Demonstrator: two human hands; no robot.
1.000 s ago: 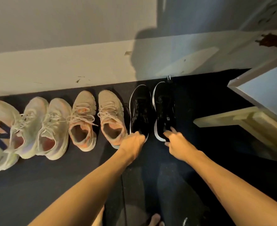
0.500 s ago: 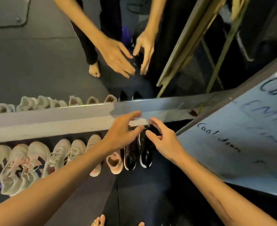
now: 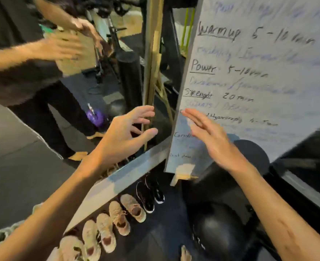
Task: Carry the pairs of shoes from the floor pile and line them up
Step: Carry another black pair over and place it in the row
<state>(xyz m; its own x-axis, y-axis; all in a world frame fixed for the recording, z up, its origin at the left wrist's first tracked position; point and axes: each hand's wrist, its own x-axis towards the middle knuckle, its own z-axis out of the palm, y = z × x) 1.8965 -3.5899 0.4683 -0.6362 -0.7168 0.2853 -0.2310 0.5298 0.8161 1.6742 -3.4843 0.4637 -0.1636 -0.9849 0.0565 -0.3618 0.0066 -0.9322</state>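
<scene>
now both hands (image 3: 166,136) raised, fingers spread.

Both bare forearms reaching forward and up from the lower corners, converging toward the middle. Left hand (image 3: 123,136) lying palm-down with fingers spread and slightly bent, thumb stretching out to the right, gripping nothing. Right hand (image 3: 211,140) tilting edge-on, fingers straight and held together, pointing up and to the left, also holding nothing. The two hands hovering near each other but apart, fingertips not touching. Right forearm showing faint streaks along its inner side.
</scene>
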